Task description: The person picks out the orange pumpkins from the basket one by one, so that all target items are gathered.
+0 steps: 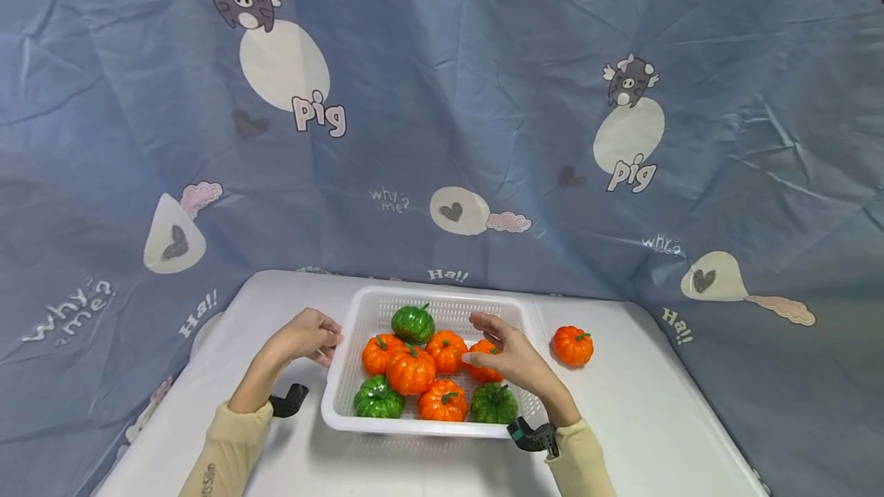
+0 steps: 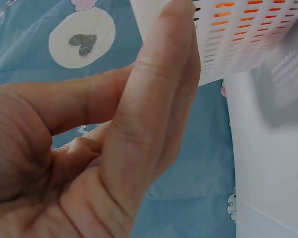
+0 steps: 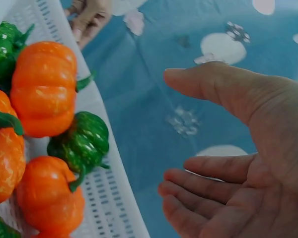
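A white perforated plastic basket (image 1: 334, 397) holds several small orange pumpkins (image 1: 411, 371) and three green pumpkins (image 1: 494, 403). My left hand (image 1: 308, 339) is by the basket's left wall, its fingertips at the wall. In the left wrist view the long fingers (image 2: 144, 104) are fairly straight and overlap the basket's edge; whether they press on it is unclear. Over the right part of the basket hovers my right hand (image 1: 514, 359), thumb and fingers spread apart with nothing between them. It partly covers one orange pumpkin (image 1: 486, 366) in the head view.
A lone orange pumpkin (image 1: 572, 347) lies on the white table (image 1: 642, 405), right of the basket. Behind the table hangs a blue cloth (image 1: 414, 136) printed with pigs and words. Both wrists carry dark straps with devices.
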Demonstrator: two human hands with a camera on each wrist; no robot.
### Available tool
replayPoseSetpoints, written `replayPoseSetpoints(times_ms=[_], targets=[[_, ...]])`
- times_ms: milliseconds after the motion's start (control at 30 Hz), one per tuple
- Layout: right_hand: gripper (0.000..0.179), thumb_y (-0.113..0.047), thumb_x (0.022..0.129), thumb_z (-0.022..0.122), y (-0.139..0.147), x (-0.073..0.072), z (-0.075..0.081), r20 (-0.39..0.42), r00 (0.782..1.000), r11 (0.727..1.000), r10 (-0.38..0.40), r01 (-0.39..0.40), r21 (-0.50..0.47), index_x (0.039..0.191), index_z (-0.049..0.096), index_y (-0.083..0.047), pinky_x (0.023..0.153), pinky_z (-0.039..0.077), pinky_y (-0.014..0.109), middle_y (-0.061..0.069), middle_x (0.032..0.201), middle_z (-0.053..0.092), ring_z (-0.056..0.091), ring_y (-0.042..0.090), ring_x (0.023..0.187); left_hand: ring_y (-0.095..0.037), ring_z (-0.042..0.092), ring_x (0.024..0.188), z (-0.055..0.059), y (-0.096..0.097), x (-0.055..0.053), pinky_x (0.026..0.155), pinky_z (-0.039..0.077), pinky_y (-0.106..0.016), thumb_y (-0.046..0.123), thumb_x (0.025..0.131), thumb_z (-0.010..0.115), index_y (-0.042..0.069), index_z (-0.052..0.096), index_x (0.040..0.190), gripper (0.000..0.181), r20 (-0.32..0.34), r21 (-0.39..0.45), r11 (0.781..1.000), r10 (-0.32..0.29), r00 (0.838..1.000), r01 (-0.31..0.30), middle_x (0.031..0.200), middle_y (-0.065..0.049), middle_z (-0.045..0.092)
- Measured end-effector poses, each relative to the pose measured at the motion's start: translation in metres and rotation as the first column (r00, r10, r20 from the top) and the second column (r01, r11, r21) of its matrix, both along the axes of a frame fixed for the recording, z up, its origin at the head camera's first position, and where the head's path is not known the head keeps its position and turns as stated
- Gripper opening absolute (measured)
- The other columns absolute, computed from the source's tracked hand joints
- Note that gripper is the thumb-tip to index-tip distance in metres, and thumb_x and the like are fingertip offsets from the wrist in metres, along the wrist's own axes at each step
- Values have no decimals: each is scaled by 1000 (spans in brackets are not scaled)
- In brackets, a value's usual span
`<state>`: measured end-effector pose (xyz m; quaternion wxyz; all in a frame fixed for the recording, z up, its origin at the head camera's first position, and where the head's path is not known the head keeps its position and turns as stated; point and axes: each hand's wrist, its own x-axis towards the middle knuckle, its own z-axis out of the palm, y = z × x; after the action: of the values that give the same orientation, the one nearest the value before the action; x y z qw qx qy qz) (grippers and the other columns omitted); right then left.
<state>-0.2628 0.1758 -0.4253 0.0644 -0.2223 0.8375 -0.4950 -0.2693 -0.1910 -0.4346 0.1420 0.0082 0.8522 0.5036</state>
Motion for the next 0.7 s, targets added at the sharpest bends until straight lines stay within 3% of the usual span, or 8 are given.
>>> replayPoseSetpoints(times_ms=[200, 367, 567, 700], targets=[[66, -25, 82, 76, -16, -3, 7, -23, 997, 995, 74, -72, 66, 139, 49, -7, 113, 39, 45, 12, 140, 53, 48, 34, 132, -18, 64, 66, 1, 1, 0, 61, 62, -33, -1, 91, 55, -19, 56, 117, 31, 7, -6, 1000, -3, 1000, 3, 85, -18, 65], [66, -29, 81, 76, -32, -8, 11, 31, 990, 983, 137, -140, 116, 136, 51, -3, 111, 41, 46, 15, 138, 55, 49, 35, 130, -17, 65, 66, 0, -1, -1, 61, 62, -33, -1, 92, 55, -20, 55, 117, 32, 5, 1, 1000, -14, 1000, 14, 84, -18, 66], [70, -34, 80, 76, -51, -16, 0, 109, 984, 964, 139, -159, 211, 136, 51, 0, 104, 47, 46, 17, 134, 57, 55, 33, 124, -16, 65, 65, -2, -1, -2, 61, 62, -33, -2, 92, 55, -20, 56, 116, 30, 5, 14, 1000, -17, 1000, 17, 83, -18, 66], [73, -31, 78, 80, -62, -19, -8, 181, 975, 963, 126, -164, 212, 135, 50, 4, 98, 53, 42, 19, 131, 58, 56, 33, 121, -16, 65, 65, -2, -1, -3, 61, 62, -33, -2, 92, 55, -19, 56, 116, 30, 7, 18, 1000, -18, 1000, 18, 83, -18, 67]])
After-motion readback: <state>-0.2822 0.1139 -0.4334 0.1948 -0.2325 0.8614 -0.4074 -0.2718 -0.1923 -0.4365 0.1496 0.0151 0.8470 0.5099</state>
